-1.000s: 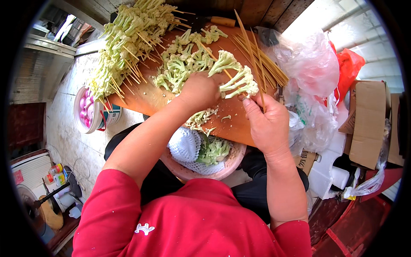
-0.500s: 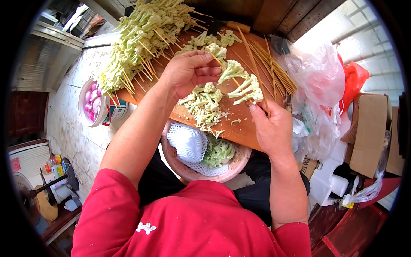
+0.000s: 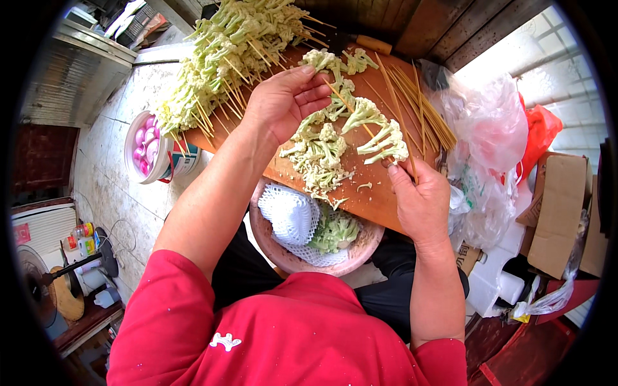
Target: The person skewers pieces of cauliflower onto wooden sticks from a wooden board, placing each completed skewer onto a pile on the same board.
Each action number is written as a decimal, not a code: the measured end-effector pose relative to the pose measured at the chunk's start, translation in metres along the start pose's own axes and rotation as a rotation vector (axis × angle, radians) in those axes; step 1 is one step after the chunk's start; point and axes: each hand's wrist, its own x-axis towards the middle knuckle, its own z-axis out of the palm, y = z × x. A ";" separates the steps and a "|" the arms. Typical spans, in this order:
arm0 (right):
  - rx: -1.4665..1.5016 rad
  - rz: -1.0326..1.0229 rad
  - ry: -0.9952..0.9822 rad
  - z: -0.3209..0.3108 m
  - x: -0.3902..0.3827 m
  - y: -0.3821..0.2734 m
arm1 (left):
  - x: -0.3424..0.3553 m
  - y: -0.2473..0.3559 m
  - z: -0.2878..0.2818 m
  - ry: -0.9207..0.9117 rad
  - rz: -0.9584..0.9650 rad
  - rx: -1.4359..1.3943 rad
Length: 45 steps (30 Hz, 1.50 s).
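Note:
My right hand (image 3: 421, 199) is closed on a thin wooden skewer (image 3: 368, 130) threaded with two pale cauliflower florets (image 3: 386, 143). A second, longer-looking stick (image 3: 396, 103) runs up from between the fingers of that hand. My left hand (image 3: 288, 103) is raised over the board, fingers apart and partly curled, its tips close to loose cauliflower pieces (image 3: 322, 61). The skewer's free upper end is near these fingers. Cut florets and crumbs (image 3: 320, 154) lie on the wooden board (image 3: 360, 199) below. A large heap of skewered cauliflower (image 3: 225, 58) covers its left side.
Bare skewers (image 3: 425, 109) lie at the board's right, and a wooden-handled knife (image 3: 373, 44) at its far edge. Below is a pink basin (image 3: 262, 241) with foam netting and cauliflower. A bucket of purple onions (image 3: 136, 170) stands left; plastic bags (image 3: 492, 128) and cardboard (image 3: 560, 199) fill the right.
My left hand has drawn away from the skewer's tip toward the loose florets at the far side. My right hand still holds the threaded skewer. The whole view has shifted slightly.

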 end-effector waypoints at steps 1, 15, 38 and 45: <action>-0.009 -0.002 0.001 0.000 0.000 -0.002 | -0.001 0.000 0.001 0.001 -0.003 0.000; -0.058 0.016 0.006 -0.004 -0.002 0.002 | -0.006 -0.006 0.007 -0.023 0.050 0.241; 0.123 0.142 -0.002 0.003 -0.001 0.005 | -0.024 -0.029 0.022 -0.088 -0.110 0.236; 0.249 0.157 -0.006 0.005 -0.002 0.000 | -0.033 -0.039 0.028 -0.136 -0.036 0.184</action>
